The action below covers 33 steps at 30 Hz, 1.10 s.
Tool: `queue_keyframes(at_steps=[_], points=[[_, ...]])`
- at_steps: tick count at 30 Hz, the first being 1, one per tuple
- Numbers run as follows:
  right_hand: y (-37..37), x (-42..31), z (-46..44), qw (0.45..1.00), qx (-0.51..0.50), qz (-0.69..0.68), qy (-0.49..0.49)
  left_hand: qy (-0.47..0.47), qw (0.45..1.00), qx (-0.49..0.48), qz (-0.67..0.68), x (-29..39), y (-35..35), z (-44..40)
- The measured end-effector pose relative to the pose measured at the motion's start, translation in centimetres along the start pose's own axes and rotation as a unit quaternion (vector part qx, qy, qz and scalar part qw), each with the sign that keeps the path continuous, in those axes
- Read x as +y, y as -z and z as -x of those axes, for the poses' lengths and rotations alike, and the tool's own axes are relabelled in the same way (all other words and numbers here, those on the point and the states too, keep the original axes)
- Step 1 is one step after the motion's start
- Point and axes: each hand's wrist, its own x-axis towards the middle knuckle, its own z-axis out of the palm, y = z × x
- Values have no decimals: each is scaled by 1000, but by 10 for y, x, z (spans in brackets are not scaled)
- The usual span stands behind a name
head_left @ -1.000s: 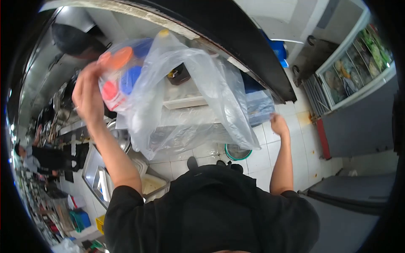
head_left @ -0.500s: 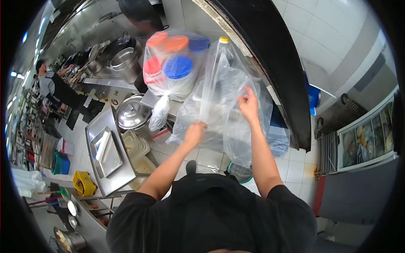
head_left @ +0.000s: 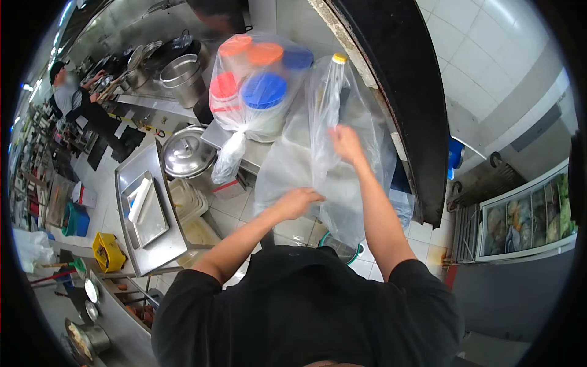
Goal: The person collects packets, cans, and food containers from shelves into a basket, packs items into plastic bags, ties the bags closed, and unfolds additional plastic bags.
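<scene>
Right now, from the head camera, a large clear plastic bag [head_left: 287, 168] hangs spread out in front of the person's chest, in the upper middle of the view. The right hand [head_left: 347, 145] is closed, fingers curled, around a gathered fold of it, just below a yellow cap [head_left: 340, 59] that shows at the bag's top. The left hand [head_left: 295, 203] is lower, palm down and fingers stretched toward the right hand, its fingertips at the lower part of the bag; whether they pinch the film I cannot tell. Just left of this bag, a tied bag [head_left: 234, 121] rests on the counter [head_left: 213, 136], holding tubs with red, orange and blue lids, its knotted end drooping over the front edge. Near it, lower left, is a round metal lid [head_left: 188, 151], and beyond that a metal tray [head_left: 153, 231] with a white object [head_left: 142, 200] in it. A green-rimmed container [head_left: 354, 255] sits below the clear bag. A co-worker [head_left: 85, 107] stands well apart at far left, beside the pots.
</scene>
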Motion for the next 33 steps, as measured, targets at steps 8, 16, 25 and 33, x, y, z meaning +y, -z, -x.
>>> queue_keyframes(at_steps=[8,16,25,33], points=[[9,-16,87,987,112,74,88,400,835,314,211,-93,72,-5],[-86,-30,100,946,55,-300,-109,298,581,25,757,-99,23,-44],[-77,-69,76,938,-109,277,179,177,912,18,369,-162,-1,-147],[-105,-40,64,882,202,189,382,-39,998,41,4,-196,6,-162]])
